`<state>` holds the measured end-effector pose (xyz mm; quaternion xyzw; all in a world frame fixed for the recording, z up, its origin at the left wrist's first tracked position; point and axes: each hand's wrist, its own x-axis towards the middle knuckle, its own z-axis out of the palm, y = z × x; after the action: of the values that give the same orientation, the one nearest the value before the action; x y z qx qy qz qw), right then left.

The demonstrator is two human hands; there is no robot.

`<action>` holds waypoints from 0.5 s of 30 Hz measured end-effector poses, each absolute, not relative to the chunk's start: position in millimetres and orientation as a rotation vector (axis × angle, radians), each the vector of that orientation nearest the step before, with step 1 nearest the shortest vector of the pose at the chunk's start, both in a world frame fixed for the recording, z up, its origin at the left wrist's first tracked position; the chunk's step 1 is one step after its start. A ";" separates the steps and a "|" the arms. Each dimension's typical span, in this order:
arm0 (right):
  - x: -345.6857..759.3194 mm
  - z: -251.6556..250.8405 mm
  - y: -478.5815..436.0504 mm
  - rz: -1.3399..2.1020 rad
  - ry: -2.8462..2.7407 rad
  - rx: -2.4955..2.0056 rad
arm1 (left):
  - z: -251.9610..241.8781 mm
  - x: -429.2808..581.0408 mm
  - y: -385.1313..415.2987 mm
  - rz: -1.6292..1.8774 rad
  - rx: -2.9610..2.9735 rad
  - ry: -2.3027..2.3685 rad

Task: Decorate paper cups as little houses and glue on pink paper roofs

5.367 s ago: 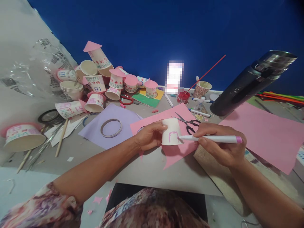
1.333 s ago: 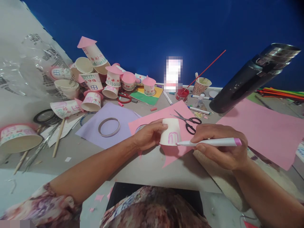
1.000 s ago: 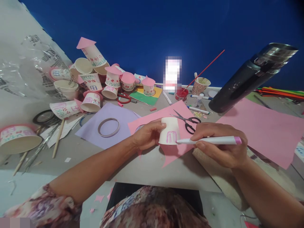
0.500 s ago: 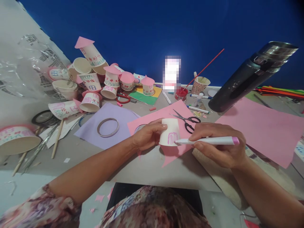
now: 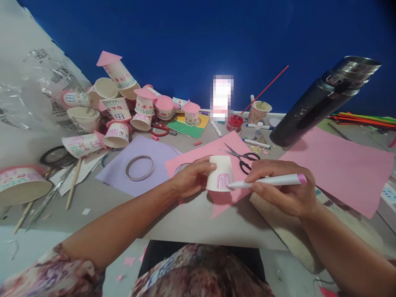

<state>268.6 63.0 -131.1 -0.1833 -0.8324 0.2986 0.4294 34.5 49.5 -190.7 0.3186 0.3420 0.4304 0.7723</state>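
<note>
A white paper cup (image 5: 219,168), turned rim down, is gripped by my left hand (image 5: 193,177) from its left side. On the cup's front is a pink-purple arched outline with vertical strokes, low near the rim. My right hand (image 5: 283,187) is closed around a white marker (image 5: 276,180) with a pink end; its tip touches the cup at the right of the drawing. Black-handled scissors (image 5: 241,156) lie spread just behind the cup, on a cut sheet of pink paper (image 5: 198,154). The fingers behind the cup are partly hidden.
Decorated paper cups with pink roofs (image 5: 116,109) crowd the back left. Purple paper (image 5: 114,169) bears a tape ring (image 5: 140,168). A dark thermos (image 5: 318,103) leans at right beside pink paper (image 5: 343,165). A red paint jar (image 5: 234,123) stands behind; a beige cloth (image 5: 284,231) lies near the front edge.
The view has shifted slightly. The marker tip stays at the right side of the drawing on the cup, and both hands keep their holds.
</note>
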 end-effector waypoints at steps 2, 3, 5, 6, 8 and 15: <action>271.1 -132.8 64.0 0.798 -2.070 -0.446 | -191.0 33.9 49.6 0.936 0.675 0.724; 272.5 -134.3 64.7 0.794 -2.044 -0.459 | -191.2 33.6 49.8 0.939 0.661 0.717; 275.2 -138.2 66.5 0.758 -1.962 -0.524 | -191.5 32.9 50.3 0.950 0.619 0.702; 276.4 -140.4 67.6 0.741 -1.922 -0.562 | -191.7 32.6 50.6 0.955 0.597 0.696; 278.2 -144.6 69.5 0.731 -1.863 -0.628 | -192.0 32.0 51.1 0.960 0.565 0.685; 277.1 -151.3 73.5 0.787 -1.806 -0.703 | -192.9 29.3 51.9 0.980 0.575 0.685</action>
<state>277.1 73.5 -151.3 -0.2909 -0.7471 0.3257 0.5011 29.3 51.9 -192.9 0.2670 0.3178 0.4547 0.7880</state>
